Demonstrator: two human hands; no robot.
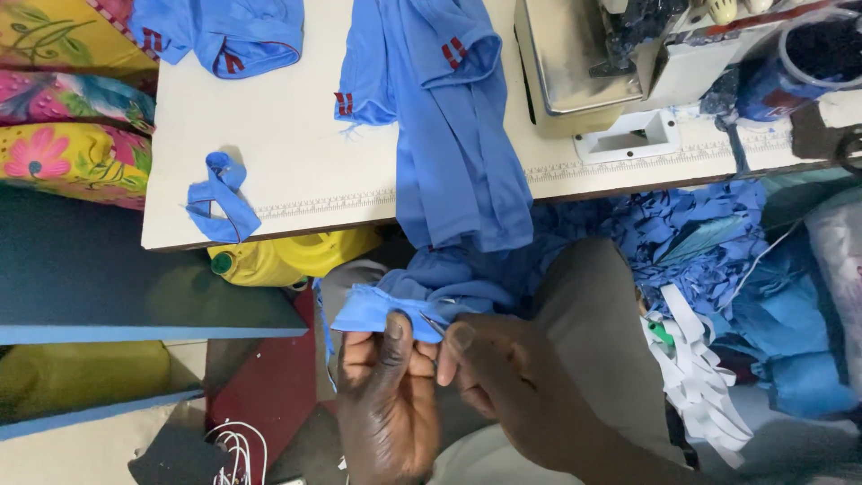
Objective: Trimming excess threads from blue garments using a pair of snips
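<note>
Blue garment (458, 180) edge pinched by left hand (386, 395) and right hand (503, 377).

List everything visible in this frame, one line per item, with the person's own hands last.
Blue fabric garment: one, hanging off the table edge into the lap.
White work table: one, centre.
Folded blue garment: one, table's far left.
Small blue fabric strip: one, table's near edge.
Grey sewing machine: one, table right.
Yellow plastic jerrycan: one, under the table.
Blue fabric scraps: a pile, right floor.
White strips: a bundle, right.
Left hand: pinching the garment's edge.
Right hand: pinching beside it, holding a small metal tool.
</note>
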